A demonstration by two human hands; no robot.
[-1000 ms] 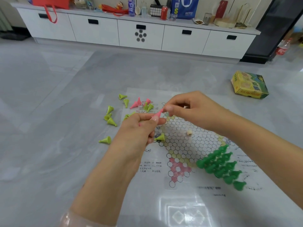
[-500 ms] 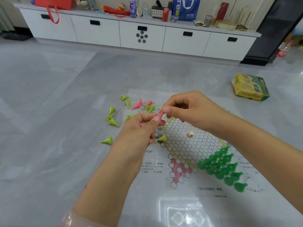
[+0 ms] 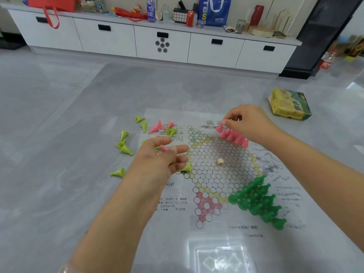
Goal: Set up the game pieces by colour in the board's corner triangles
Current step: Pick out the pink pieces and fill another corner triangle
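Pieces, pink, cone-shaped: a cluster (image 3: 234,137) stands upright on the far right corner triangle of the paper board (image 3: 218,166), which lies flat on the grey floor (image 3: 59,154). Right hand (image 3: 250,123) hovers over the far end of that cluster, fingertips pinching one pink piece (image 3: 220,128) by its tip, base down, just above or touching the board at the cluster's far left edge; which of the two cannot be told. Its long axis runs close to vertical, point up.

Left hand (image 3: 159,160), nearer the viewer and left of the board's middle, fingers loosely spread, carries a spare pink piece (image 3: 163,148) lying across the fingers, long axis roughly level, narrow tip toward the left. This hand sits well apart from the pink triangle; the right hand is the nearer one for seating.

Loose pink pieces (image 3: 157,127), lying on their sides, far left of the board among scattered yellow-green cones (image 3: 124,143).

Dark green pieces (image 3: 258,201): upright, filling the near right triangle.

Small pale die (image 3: 220,161): centre of the board.

Yellow box (image 3: 289,104): floor, far right.

Judgement: pink triangle partly filled; the spare piece would need passing rightward and turning upright.
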